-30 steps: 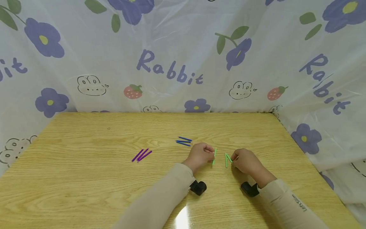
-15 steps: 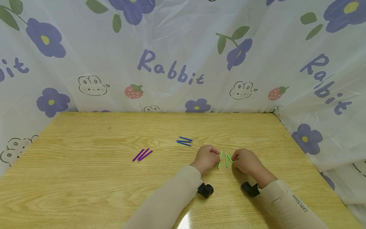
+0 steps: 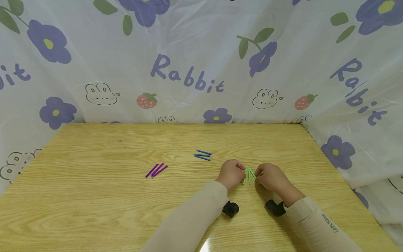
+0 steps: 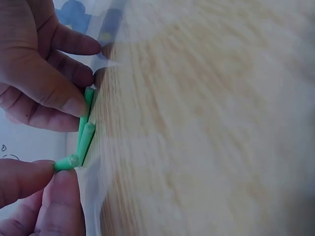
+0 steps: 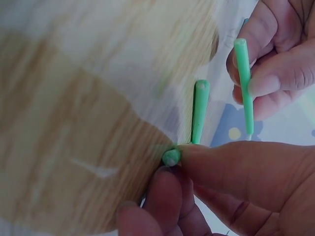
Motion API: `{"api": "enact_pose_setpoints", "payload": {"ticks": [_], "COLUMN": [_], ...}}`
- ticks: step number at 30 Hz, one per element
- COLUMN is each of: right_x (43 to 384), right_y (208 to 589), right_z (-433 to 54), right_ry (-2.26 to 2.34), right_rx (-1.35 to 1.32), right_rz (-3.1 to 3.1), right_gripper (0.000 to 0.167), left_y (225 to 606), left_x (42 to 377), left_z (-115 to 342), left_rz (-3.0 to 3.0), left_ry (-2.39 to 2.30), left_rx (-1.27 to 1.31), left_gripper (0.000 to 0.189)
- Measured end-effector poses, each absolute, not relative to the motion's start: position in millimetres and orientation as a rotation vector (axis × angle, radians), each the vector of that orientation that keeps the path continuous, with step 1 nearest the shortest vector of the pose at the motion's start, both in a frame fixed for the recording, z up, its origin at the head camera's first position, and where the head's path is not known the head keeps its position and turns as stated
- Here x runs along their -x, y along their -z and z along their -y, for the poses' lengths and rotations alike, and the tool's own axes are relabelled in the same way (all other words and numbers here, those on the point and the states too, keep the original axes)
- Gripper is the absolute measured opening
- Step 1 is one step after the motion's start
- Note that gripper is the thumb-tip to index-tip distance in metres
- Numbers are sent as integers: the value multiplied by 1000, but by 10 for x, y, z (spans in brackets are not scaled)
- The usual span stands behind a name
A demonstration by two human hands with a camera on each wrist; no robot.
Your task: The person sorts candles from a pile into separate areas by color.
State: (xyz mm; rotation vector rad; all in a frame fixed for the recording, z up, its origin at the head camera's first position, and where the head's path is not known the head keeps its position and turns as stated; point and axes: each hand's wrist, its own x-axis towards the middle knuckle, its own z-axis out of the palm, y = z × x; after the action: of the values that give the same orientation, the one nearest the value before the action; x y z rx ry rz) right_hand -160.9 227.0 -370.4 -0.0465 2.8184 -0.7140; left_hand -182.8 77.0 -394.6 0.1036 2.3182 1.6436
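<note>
My left hand [image 3: 232,175] pinches a slim green candle [image 5: 243,81] between thumb and fingers, held nearly upright in the head view. A second green candle [image 3: 249,176] lies on the table between both hands. Opposite, my right hand [image 3: 271,177] pinches the lower end of a third green candle [image 4: 66,162], which slants so that its far end meets the top of the middle one. All three sit close together, their far ends nearly converging. The right wrist view shows the right hand's candle end-on, with the thumb above it.
Several things share the wooden table [image 3: 94,210]: three blue candles [image 3: 202,155] lie farther back, left of the hands, and three purple candles [image 3: 156,170] lie farther left. A printed curtain [image 3: 189,42] hangs behind the table.
My left hand has moved right with its green candle, bringing it close beside the middle one. The right hand and the blue and purple candles have stayed put.
</note>
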Motion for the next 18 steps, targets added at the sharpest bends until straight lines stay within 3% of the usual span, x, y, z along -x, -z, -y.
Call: {"api": "enact_pose_setpoints", "payload": {"ticks": [18], "right_x": [1611], "right_y": [3708], "right_z": [-2271], "right_ry": [710], "right_rx": [53], "right_rz": [-2830], "right_gripper": [12], "left_y": [3916], "left_x": [1843], "left_z": [-877], "left_rz": [-2415], "left_ry": [-1549], "left_rx": [-77], "left_gripper": [11]}}
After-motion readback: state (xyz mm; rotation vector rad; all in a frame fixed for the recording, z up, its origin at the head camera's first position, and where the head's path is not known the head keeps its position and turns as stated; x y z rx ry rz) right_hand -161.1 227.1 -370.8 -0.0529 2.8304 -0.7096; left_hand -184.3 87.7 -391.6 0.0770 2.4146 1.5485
